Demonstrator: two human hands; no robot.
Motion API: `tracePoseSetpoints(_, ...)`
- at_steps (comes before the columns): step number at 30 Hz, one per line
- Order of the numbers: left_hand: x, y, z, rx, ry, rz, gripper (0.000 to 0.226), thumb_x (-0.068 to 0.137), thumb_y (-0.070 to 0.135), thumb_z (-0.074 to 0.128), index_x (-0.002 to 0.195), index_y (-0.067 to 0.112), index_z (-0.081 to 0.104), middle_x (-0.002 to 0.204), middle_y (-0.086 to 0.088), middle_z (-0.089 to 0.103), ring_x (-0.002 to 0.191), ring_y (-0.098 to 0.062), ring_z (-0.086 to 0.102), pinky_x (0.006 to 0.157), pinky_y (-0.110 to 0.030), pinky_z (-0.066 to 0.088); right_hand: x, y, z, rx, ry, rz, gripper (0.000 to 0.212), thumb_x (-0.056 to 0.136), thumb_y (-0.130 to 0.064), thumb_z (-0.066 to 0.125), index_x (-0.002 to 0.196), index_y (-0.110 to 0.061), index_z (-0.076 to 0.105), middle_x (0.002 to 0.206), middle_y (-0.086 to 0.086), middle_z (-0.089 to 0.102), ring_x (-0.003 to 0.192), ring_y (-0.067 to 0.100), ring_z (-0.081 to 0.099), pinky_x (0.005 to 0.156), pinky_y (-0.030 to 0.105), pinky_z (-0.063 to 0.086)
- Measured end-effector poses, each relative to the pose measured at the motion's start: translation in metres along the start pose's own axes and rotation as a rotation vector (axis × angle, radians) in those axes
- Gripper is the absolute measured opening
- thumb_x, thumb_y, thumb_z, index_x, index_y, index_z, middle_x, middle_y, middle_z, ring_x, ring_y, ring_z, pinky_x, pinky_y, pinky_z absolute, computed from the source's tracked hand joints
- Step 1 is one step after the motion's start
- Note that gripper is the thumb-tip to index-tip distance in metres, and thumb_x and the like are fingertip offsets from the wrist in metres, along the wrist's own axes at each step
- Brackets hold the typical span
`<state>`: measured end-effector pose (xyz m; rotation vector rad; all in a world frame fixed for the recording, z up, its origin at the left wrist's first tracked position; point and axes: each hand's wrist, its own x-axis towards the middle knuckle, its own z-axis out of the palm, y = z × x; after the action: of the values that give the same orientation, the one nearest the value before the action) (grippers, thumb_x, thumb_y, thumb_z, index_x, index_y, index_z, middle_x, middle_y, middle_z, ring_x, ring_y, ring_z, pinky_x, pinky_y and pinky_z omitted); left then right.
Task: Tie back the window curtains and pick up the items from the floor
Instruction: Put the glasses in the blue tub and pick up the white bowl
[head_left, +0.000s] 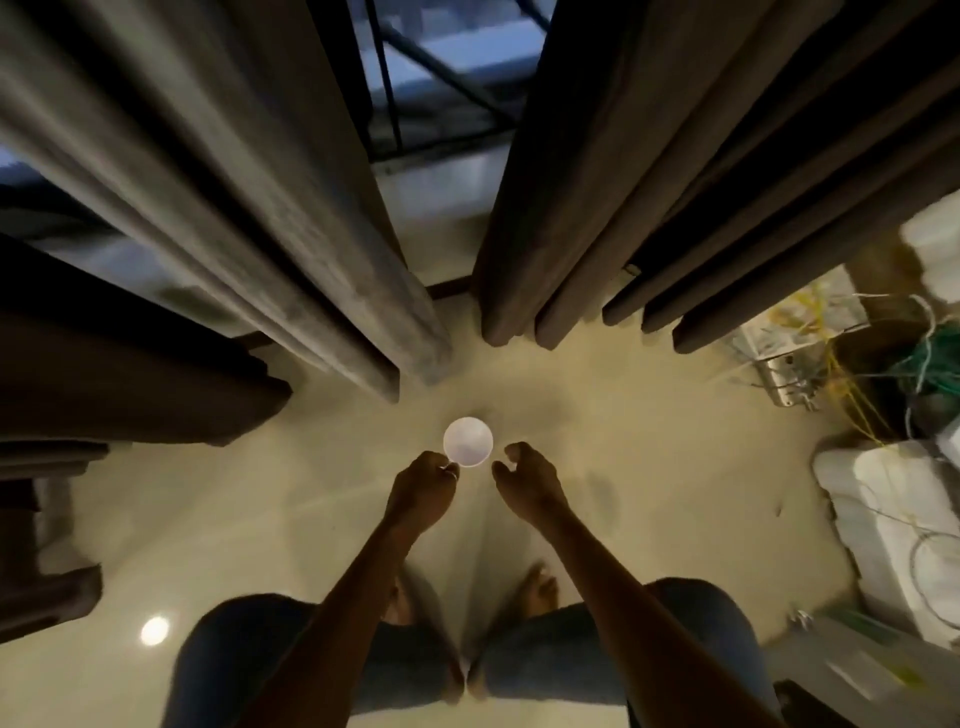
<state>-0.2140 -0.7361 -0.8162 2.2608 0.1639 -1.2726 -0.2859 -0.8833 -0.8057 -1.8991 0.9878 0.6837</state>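
Left hand (423, 483) pinches the near rim of a small round white translucent plastic cup (467, 441), with thumb and forefinger closed on the edge at the cup's 7 o'clock. Right hand (527, 480) sits just beside the cup at its 4 o'clock. Its fingers curve loosely toward the cup and grip nothing; no contact is visible. The hands are near each other but not touching.

Cup location: about frame centre, a little toward 6 o'clock, mouth facing the camera, over the glossy beige tiled floor (649, 441). I cannot tell whether it rests on the floor or is lifted clear.

Curtains: one grey-brown pleated fabric curtain at 10 o'clock (234, 208) and a matching curtain at 1 o'clock (623, 208). Both hang loose to the floor, and no tie-back is seen. A dark-framed window (441, 78) shows between them at 12 o'clock.

Step in hand (judgement): picking up the cup. A one-edge pinch on thin plastic will likely let it flex or tip. Better to bring the right hand round the far wall, keep the mouth upward and lift straight. Contents cannot be made out. The curtain tying looks not yet done.

Other: white stuffed sacks (893, 519) at 4 o'clock and a tangle of green and yellow cords (883, 374) at 3 o'clock.

Writing and brands: none legible; the picture is soft.
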Motion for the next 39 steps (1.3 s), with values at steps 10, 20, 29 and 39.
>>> tracePoseSetpoints(10,0.162,-0.055,0.067,0.043,0.005,0.031,0.049,0.099,0.029,0.052,0.143,0.008,0.046,0.140,-0.015,0.055,0.118,-0.033,0.058,0.091,-0.035,0.052,0.152,0.074,0.079,-0.009,0.013,-0.006,0.046,0.098,-0.027,0.056,0.139,-0.005,0.050,0.137,0.013,0.060,0.121,0.029,0.059,0.092,0.030,0.046)
tracePoseSetpoints(20,0.211,-0.073,0.100,-0.254,-0.045,-0.045,0.053,0.101,0.026,0.053,0.150,0.016,0.035,0.145,-0.013,0.048,0.129,-0.035,0.050,0.108,-0.051,0.045,0.205,0.102,0.130,0.129,0.059,-0.028,0.037,0.093,-0.019,0.061,0.129,-0.010,0.058,0.124,0.010,0.066,0.111,0.027,0.063,0.083,0.025,0.044)
tracePoseSetpoints(29,0.146,-0.048,0.066,-0.464,0.076,0.083,0.067,0.078,0.043,0.071,0.139,0.027,0.050,0.136,-0.006,0.056,0.118,-0.031,0.057,0.097,-0.052,0.054,0.144,0.072,0.107,0.539,0.277,-0.099,0.050,0.080,-0.041,0.072,0.124,-0.019,0.064,0.116,0.004,0.070,0.104,0.028,0.068,0.083,0.051,0.060)
tracePoseSetpoints(39,-0.041,0.025,-0.002,-0.830,0.115,0.192,0.052,0.091,0.012,0.065,0.138,0.031,0.054,0.137,-0.002,0.052,0.120,-0.031,0.056,0.090,-0.049,0.059,-0.037,-0.026,0.008,1.082,0.126,-0.082,0.045,0.089,-0.004,0.068,0.126,-0.026,0.056,0.132,0.009,0.057,0.118,0.035,0.058,0.070,0.031,0.059)
